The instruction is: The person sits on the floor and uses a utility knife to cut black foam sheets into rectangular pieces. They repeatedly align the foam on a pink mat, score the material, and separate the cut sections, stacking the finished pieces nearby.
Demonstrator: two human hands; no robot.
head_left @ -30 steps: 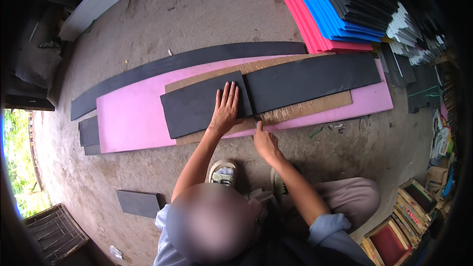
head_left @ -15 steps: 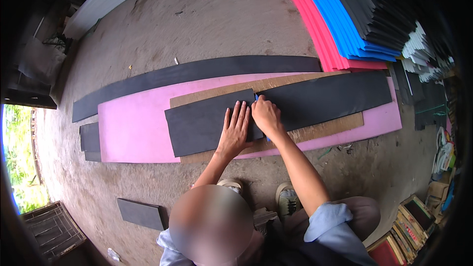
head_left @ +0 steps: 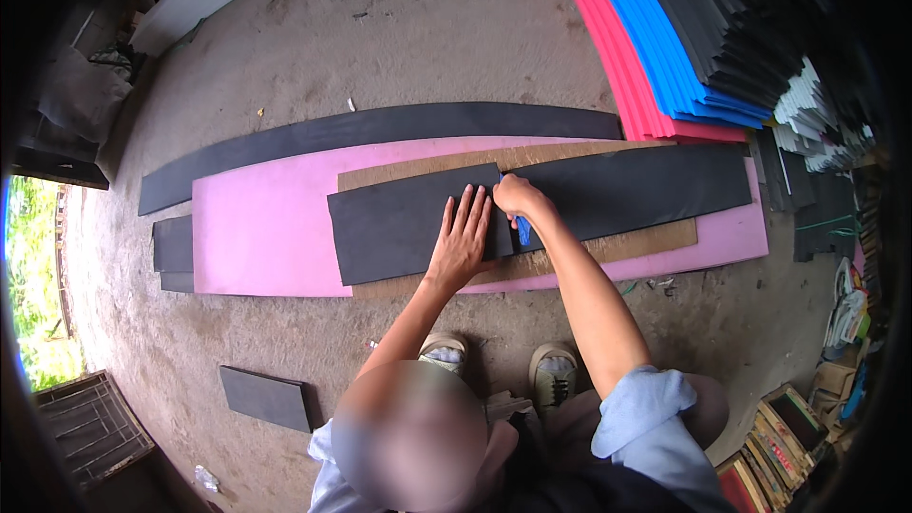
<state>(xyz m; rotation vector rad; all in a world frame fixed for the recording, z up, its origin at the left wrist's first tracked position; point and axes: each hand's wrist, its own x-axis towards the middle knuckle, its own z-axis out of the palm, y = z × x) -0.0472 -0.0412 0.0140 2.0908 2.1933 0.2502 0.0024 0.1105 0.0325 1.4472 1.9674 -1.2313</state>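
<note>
My left hand (head_left: 460, 237) lies flat, fingers spread, on a dark grey foam sheet piece (head_left: 399, 228). Close beside it, my right hand (head_left: 522, 199) is closed round a blue utility knife (head_left: 523, 231), whose handle shows below the fist; its blade is hidden. The fist is at the seam between that piece and a longer dark grey foam sheet (head_left: 636, 185), near their far edge. Both dark sheets rest on a brown board (head_left: 665, 236), which lies on a large pink sheet (head_left: 256, 228).
A long dark strip (head_left: 399, 128) lies beyond the pink sheet on the concrete floor. Stacks of red (head_left: 608, 47), blue (head_left: 655, 47) and black sheets (head_left: 703, 19) stand at the far right. A small dark block (head_left: 264, 397) lies front left; a crate (head_left: 779, 437) sits front right.
My right hand has turned and shifted slightly right, and more of the knife's blue handle now shows below it. My left hand still presses the sheet. The view has shifted slightly.
</note>
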